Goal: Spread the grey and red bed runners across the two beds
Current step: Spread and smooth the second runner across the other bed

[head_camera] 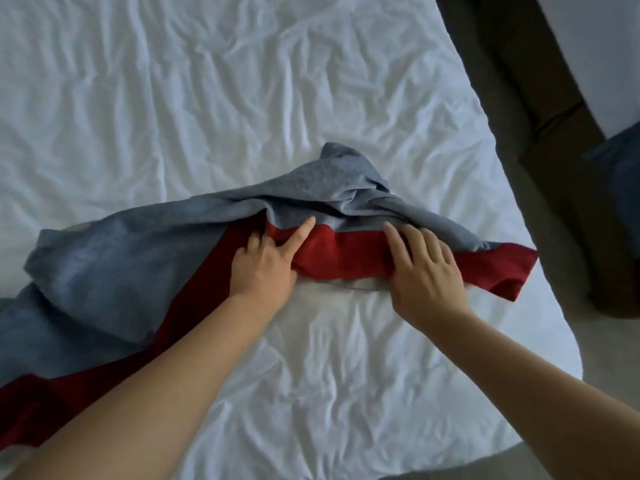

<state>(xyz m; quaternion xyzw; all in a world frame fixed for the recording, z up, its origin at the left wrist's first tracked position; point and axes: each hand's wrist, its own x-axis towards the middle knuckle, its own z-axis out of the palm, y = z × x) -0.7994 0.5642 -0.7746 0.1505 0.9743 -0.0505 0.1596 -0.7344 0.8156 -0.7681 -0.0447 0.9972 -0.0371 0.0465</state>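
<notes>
Both hands are working the bed runner (138, 244), lying bunched near the bed's (138, 98) right edge: left hand (266, 268) gripping its red fold, right hand (427, 271) pressing flat, fingers straight; I'm fearing an uneven tug is going to drag it over that edge

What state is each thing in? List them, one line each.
Runner: bunched in folds on the bed, not spread flat.
Bed: white sheet wrinkled.
Left hand: grips the red band, index finger straight.
Right hand: fingers straight, pressing on the red band.
</notes>
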